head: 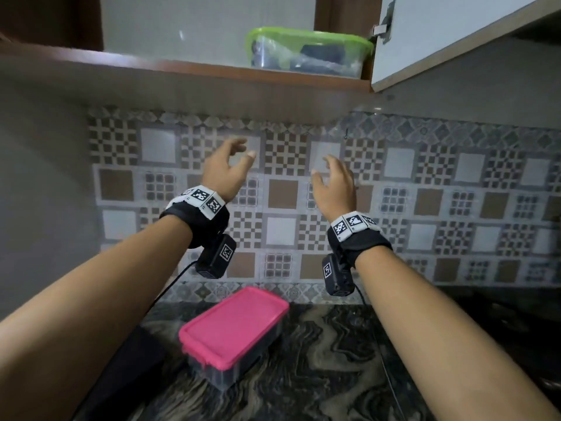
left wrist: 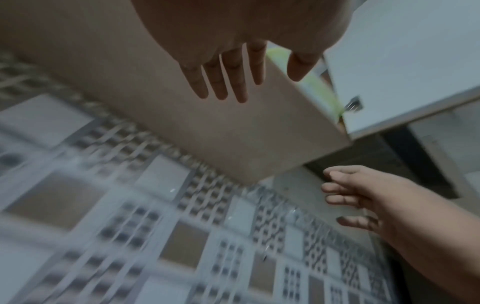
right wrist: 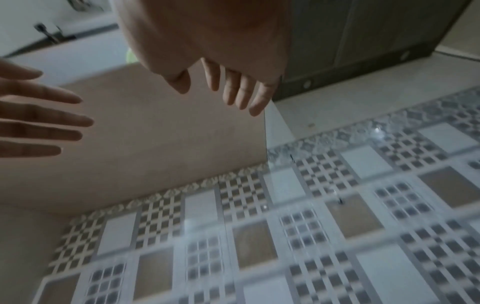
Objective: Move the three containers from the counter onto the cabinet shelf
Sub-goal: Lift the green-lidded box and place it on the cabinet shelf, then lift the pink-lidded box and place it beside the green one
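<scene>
A: So, entry, largest first. Cabinet shelf (head: 188, 66): flat brown board, smooth matte underside, white door (head: 455, 34) swung open at its right. Tabletop (head: 334, 360): polished dark stone with pale swirling veins. Behind both, glossy patterned wall tiles (head: 425, 177).

B: Containers?

A: Two visible. Green-lidded container (head: 306, 51) sits on the shelf at its right end, beside the door hinge; clear walls, dark contents. Pink-lidded container (head: 233, 332) stands on the tabletop below and between the forearms; rectangular, rounded corners, clear tub, lid with a raised rim. The third is not in view.

B: Hands?

A: Left hand (head: 223, 171) and right hand (head: 335, 186) are raised before the tiles, well above the pink box, below the shelf. Each grip is loose, fingers spread and slightly bent, holding nothing; both wrist views confirm.

B: Handling estimate?

A: Judged only: stiff plastic, likely light to moderate, smooth and a little slippery. I would take the pink box by its two long sides under the lid rim, one hand per side, not by the lid alone, which might pop off.
</scene>
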